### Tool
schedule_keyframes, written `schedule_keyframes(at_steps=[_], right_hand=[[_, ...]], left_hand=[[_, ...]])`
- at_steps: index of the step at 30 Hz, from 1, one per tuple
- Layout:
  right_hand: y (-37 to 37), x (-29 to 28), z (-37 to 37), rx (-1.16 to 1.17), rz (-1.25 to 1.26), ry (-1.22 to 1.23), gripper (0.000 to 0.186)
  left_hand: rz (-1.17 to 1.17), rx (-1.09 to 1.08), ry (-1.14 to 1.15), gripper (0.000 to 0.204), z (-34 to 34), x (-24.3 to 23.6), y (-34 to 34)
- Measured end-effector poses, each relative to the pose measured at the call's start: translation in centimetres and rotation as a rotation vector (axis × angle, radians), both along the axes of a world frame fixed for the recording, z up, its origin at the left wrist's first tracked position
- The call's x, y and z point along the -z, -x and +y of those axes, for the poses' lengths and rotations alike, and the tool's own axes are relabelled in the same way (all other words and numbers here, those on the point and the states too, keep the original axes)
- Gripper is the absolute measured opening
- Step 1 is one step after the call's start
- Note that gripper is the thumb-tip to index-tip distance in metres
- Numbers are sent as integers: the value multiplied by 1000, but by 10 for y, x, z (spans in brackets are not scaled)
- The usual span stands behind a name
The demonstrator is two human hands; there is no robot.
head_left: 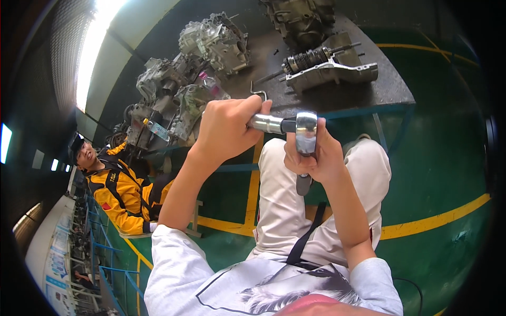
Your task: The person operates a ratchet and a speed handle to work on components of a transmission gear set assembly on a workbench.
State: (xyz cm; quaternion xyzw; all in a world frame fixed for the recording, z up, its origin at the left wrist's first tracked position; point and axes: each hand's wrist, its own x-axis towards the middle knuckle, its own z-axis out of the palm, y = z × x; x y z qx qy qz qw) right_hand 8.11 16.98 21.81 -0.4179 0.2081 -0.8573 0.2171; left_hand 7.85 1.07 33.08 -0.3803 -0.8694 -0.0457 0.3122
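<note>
My left hand [226,126] is closed around a shiny chrome socket [266,124], whose end sticks out toward the right. A dark drive piece joins that socket to the round chrome head of a ratchet wrench [306,126]. My right hand [321,155] grips the wrench just below its head, and the dark handle end points down over my lap. Just beyond my left fingers shows a thin bent metal rod [259,92]; whether it is touched or lies on the table I cannot tell.
Across the metal workbench [387,92] lie an opened gearbox housing [337,73] with a gear shaft [305,60], several metal casings [213,45] and plastic bottles [157,129]. A person in a yellow and black jacket [118,192] sits at the left. Yellow lines cross the green floor [437,174].
</note>
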Motion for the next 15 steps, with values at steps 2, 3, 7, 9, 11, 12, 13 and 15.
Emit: schedule_keyframes(at_steps=[2, 3, 7, 9, 11, 12, 13, 15], right_hand=[[-2, -1, 3, 2, 7, 10, 69], [-3, -2, 5, 7, -12, 24, 69], [-7, -2, 5, -156, -94, 161, 70], [-11, 0, 3, -188, -85, 134, 70], [-17, 7, 0, -214, -70, 73, 68], [-21, 9, -3, -225, -77, 44, 67], [-26, 8, -2, -160, -109, 2, 65], [-32, 6, -5, -171, -89, 5, 64]], left_hand=[[-24, -11, 16, 34, 5, -3, -4], [-69, -11, 28, 31, 6, -6, -7], [-259, 37, -39, 31, 12, -11, -34], [-171, 58, 24, 39, 5, -9, -41], [-287, -69, 36, 39, 0, -19, -57], [-246, -57, 64, 37, -2, -23, -64], [-206, -46, 93, 36, -5, -26, -68], [-125, 60, 150, 33, -11, -29, -71]])
